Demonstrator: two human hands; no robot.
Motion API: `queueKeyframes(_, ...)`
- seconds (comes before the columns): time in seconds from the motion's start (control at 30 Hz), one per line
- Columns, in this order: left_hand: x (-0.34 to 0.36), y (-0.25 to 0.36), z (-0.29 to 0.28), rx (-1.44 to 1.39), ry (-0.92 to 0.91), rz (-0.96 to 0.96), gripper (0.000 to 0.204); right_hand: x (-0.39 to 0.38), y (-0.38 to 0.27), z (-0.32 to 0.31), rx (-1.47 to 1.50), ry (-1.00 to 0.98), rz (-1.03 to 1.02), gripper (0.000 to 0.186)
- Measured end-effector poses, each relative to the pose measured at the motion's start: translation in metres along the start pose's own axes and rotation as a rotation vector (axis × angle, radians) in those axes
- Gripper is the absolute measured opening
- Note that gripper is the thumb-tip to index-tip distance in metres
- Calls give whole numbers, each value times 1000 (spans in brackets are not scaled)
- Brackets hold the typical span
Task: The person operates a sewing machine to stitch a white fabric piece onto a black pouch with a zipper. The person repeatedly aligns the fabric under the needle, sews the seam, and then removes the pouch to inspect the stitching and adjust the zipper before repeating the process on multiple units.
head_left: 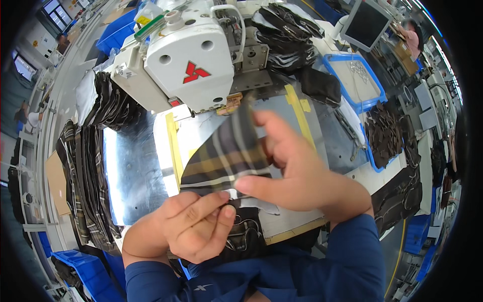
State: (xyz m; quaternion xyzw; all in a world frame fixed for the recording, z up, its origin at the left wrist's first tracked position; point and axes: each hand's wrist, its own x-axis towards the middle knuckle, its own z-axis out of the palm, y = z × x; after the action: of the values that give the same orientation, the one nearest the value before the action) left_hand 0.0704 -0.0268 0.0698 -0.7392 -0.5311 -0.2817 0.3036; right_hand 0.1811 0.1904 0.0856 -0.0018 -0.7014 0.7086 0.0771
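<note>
Left hand (196,221) closed on the near edge of the cloth (221,156); whether the right hand (297,168) grips cannot be told. The cloth is held above the worktop (136,176), nearer than the machine (188,65); probably light and limp, it is best taken by its edges.

The plaid piece (221,153) is matt woven cloth, as is the folded plaid stack (86,186) at the left, beside a smooth, dull cardboard sheet (57,183). The metal table plate (132,173) on the left is smooth and glossy, while the far machine housing (186,44) has a smooth white sheen. Yellow strips (299,113) look like matt tape, and the far-left bin (117,33) like smooth blue plastic.
</note>
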Motion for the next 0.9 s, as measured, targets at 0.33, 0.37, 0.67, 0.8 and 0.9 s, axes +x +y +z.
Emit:
queueKeyframes(0.33, -2, 6, -14, -65, -20, -90, 29, -4, -5, -10, -813, 33, -660, 33)
queueKeyframes(0.37, 1, 3, -11, -79, 19, -67, 24, -4, -2, -8, -846, 81, -692, 32)
queueKeyframes(0.67, -1, 12, -10, -58, 28, -56, 26, -1, -9, -2, -999, -56, -1086, 13)
queueKeyframes(0.8, -4, 20, -14, -66, -15, -113, 33, -1, -6, -4, -987, -51, -1163, 12)
queueKeyframes(0.9, -5, 17, -14, -114, -2, -89, 32, -1, -4, -3, -988, -45, -1201, 13)
